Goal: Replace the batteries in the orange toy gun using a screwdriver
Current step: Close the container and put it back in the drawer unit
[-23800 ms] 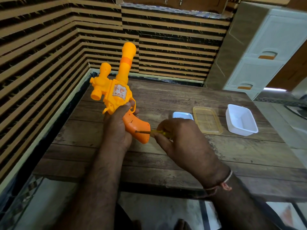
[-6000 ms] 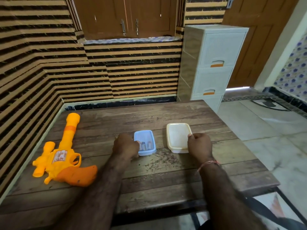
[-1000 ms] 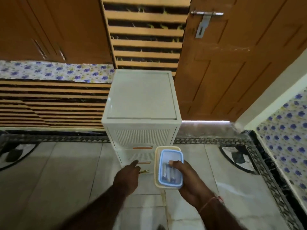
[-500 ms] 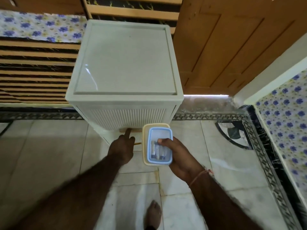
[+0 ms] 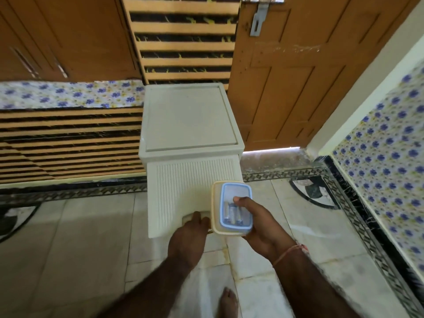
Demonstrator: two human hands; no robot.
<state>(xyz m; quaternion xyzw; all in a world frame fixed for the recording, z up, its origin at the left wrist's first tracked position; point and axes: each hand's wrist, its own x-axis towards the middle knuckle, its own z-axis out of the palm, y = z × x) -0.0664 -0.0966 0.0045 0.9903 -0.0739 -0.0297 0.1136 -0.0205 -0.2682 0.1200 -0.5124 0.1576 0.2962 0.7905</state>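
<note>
Beside a white plastic drawer unit [image 5: 191, 138], the left hand [image 5: 187, 241] curls its fingers round the top drawer's handle [image 5: 190, 217]. Just to its right, the right hand [image 5: 260, 224] grips stacked tubs, thumb pressing the blue tub [image 5: 235, 191] of batteries [image 5: 232, 213], their long axes pointing away. No toy gun is visible.

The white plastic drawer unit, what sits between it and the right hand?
In the head view, a cream container with a blue-rimmed box of batteries stacked on it, held by the right hand before the white drawer unit.
</note>
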